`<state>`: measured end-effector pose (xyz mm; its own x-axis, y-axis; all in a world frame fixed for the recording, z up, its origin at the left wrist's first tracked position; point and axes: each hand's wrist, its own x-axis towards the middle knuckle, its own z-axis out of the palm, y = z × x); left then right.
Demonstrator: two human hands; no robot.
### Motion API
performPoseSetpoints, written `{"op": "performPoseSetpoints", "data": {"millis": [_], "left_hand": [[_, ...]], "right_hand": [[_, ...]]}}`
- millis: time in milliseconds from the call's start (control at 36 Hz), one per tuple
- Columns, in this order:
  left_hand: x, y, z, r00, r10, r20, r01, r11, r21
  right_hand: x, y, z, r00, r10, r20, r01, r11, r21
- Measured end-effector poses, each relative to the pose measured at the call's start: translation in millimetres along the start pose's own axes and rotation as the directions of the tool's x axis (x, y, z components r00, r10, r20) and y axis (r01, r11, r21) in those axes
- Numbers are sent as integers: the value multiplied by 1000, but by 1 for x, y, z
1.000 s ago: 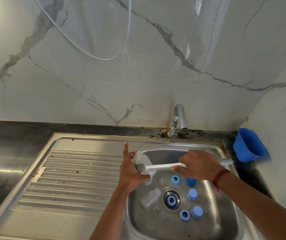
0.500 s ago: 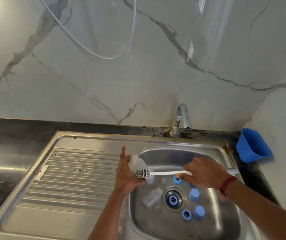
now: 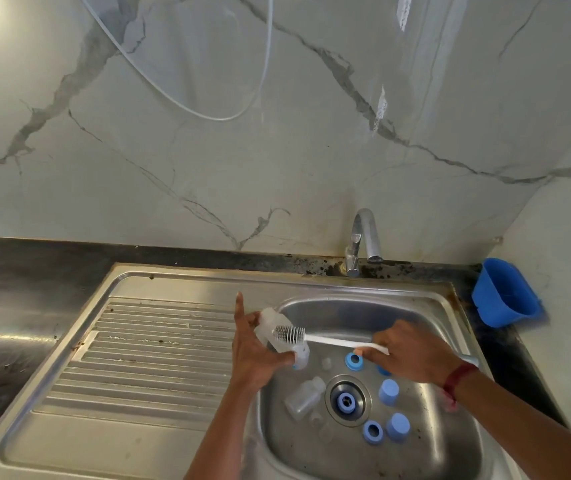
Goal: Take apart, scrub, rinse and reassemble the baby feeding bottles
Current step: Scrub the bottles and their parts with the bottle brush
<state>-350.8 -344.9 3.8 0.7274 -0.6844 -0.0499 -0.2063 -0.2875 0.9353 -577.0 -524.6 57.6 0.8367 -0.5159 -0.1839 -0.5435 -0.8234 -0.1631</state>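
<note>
Both forearms come in from the bottom edge, cut off below the elbow. In the sink [image 3: 346, 313], a second clear bottle [image 3: 305, 396] lies on its side left of the drain, where a blue ring [image 3: 346, 400] sits. Two blue caps [image 3: 388, 392] and two more blue rings [image 3: 373, 432] stand on the basin floor. Small clear pieces among them are too faint to identify, and one blue piece is mostly hidden under the right hand.

Over the basin's left rim, the left hand [image 3: 256, 355] grips a clear feeding bottle [image 3: 273, 329], thumb and fingers around it and forefinger pointing straight up. The bottle is tilted, its blue-collared end lowest. The right hand [image 3: 412, 355] is closed around the white handle of a brush [image 3: 332, 341], whose bristle head lies against the bottle's outer side. The hand hides the middle of the handle, and its tip shows past the wrist, which wears a red band [image 3: 457, 379].

The ribbed drainboard [image 3: 145, 348] lies to the left, on a dark worktop [image 3: 17, 289]. Behind the basin stand the tap [image 3: 363, 237] and, in the right corner, a blue tub [image 3: 504, 292]. A thin white hose [image 3: 208, 114] loops across the marble wall, its ends out of frame.
</note>
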Motion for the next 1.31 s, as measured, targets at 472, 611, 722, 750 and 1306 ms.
{"op": "performPoseSetpoints", "data": {"millis": [472, 611, 722, 750, 1306], "left_hand": [[-5, 19, 12, 999, -29, -23, 26, 988, -153], [0, 14, 4, 995, -51, -86, 36, 986, -160], [-6, 13, 13, 1000, 2, 11, 0, 986, -169], [-9, 15, 17, 999, 3, 39, 4, 984, -178], [-32, 7, 14, 994, -91, -63, 74, 967, -242]], "right_hand": [[4, -3, 14, 994, 72, -80, -42, 945, 323], [-2, 6, 24, 995, 56, -80, -28, 949, 313], [0, 6, 22, 992, 97, -81, -66, 946, 318], [2, 5, 21, 990, 116, -79, -84, 942, 326], [-55, 2, 53, 974, 216, -64, -161, 867, 471]]}}
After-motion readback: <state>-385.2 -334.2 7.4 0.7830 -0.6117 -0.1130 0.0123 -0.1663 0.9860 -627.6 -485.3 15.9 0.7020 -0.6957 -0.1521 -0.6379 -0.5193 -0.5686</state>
